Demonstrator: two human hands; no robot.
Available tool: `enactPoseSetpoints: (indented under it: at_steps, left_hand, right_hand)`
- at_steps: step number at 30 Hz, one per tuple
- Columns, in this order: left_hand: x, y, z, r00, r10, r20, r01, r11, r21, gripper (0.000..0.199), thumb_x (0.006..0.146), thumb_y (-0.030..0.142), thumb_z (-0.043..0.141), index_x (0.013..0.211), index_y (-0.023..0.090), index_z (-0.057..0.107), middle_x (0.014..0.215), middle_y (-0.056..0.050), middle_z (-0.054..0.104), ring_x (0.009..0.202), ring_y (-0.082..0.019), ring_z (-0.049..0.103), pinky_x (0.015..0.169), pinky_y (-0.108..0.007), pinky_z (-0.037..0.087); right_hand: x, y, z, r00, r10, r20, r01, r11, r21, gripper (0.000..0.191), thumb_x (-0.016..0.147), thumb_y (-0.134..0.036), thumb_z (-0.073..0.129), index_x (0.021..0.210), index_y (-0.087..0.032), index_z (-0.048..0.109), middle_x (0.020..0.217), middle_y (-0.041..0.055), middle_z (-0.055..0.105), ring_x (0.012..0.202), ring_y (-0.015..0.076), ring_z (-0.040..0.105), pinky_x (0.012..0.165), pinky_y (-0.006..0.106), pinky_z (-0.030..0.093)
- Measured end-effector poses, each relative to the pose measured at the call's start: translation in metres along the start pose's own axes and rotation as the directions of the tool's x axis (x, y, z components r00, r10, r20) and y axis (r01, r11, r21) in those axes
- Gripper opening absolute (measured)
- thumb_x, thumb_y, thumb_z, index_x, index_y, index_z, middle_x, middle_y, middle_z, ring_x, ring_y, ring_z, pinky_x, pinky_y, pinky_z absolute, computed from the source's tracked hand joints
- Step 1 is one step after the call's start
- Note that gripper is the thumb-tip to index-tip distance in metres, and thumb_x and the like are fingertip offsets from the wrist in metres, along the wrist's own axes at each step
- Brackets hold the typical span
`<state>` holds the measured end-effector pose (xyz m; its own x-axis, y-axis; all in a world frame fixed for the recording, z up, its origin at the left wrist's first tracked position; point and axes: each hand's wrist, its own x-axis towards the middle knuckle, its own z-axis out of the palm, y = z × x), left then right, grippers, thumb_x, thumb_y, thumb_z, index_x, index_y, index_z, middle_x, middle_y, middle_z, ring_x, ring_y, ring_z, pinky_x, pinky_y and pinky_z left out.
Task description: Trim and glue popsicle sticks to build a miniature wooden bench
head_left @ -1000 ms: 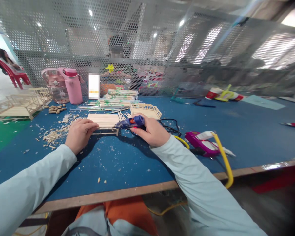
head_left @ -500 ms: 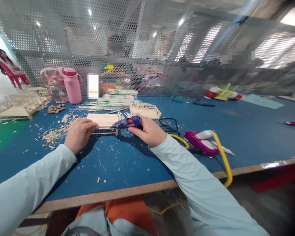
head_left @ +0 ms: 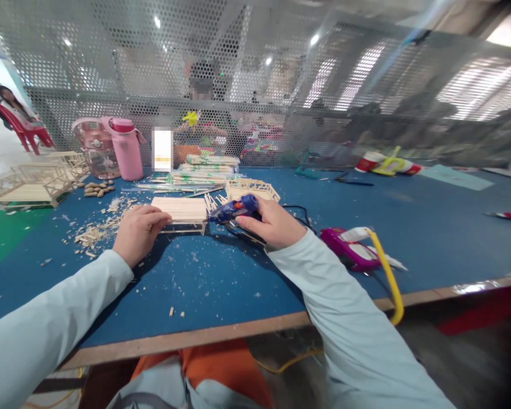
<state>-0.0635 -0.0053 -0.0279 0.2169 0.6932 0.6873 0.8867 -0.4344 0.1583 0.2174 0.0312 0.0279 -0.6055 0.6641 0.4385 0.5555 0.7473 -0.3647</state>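
At left, beyond a scattered pile of wood scraps (head_left: pixel 94 232), peanuts (head_left: pixel 97 188) lie on the blue tabletop (head_left: pixel 238 295). The left hand (head_left: pixel 139 232), fingertips pinched together, grips the near-left edge of a small slatted wooden frame (head_left: pixel 183 209). Just right, the right hand (head_left: pixel 275 221) is closed around a blue glue gun (head_left: pixel 235 208), nozzle at the frame's right end. Farther right lies a purple-and-white tool (head_left: pixel 352 250).

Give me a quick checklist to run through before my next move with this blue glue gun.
1. Left hand at the stick platform's left end: ok.
2. Right hand holding the blue glue gun: ok.
3. Nozzle at the platform's right end: ok; whether it touches, cannot tell.
4. Fresh glue on the sticks: cannot tell.
5. Table free of wood scraps: not ok.
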Motion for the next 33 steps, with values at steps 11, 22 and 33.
enactPoseSetpoints:
  at_steps: [11, 22, 33]
  left_hand:
    - [0.0, -0.001, 0.001, 1.0, 0.021, -0.014, -0.021, 1.0, 0.0, 0.028, 0.085, 0.034, 0.047, 0.079, 0.021, 0.071, 0.08, -0.005, 0.07, 0.075, -0.019, 0.059, 0.069, -0.03, 0.046]
    - [0.0, -0.002, 0.0, 1.0, 0.02, -0.002, -0.02, 1.0, 0.003, 0.029, 0.085, 0.033, 0.046, 0.08, 0.021, 0.071, 0.08, -0.005, 0.07, 0.075, -0.019, 0.059, 0.069, -0.031, 0.046]
    - [0.002, 0.008, -0.012, 0.966, -0.26, 0.002, 0.259, 0.961, -0.092, 0.043, 0.082, 0.04, 0.046, 0.114, 0.014, 0.057, 0.085, -0.007, 0.069, 0.076, -0.02, 0.061, 0.073, -0.031, 0.045]
  right_hand:
    - [-0.001, 0.001, -0.004, 1.0, 0.007, -0.01, -0.007, 1.0, -0.021, 0.025, 0.078, -0.036, 0.048, 0.091, -0.015, 0.053, 0.08, 0.0079, 0.063, 0.07, 0.0199, 0.056, 0.063, 0.03, 0.042]
    - [-0.001, -0.001, -0.005, 1.0, -0.006, -0.002, 0.006, 1.0, 0.001, 0.026, 0.078, -0.036, 0.048, 0.091, -0.014, 0.053, 0.081, 0.0092, 0.062, 0.072, 0.0207, 0.056, 0.066, 0.032, 0.042]
    - [-0.004, 0.059, -0.019, 0.894, 0.305, -0.329, -0.268, 0.951, 0.154, 0.031, 0.076, -0.041, 0.05, 0.094, -0.016, 0.045, 0.074, 0.004, 0.062, 0.059, 0.0153, 0.052, 0.06, 0.03, 0.042]
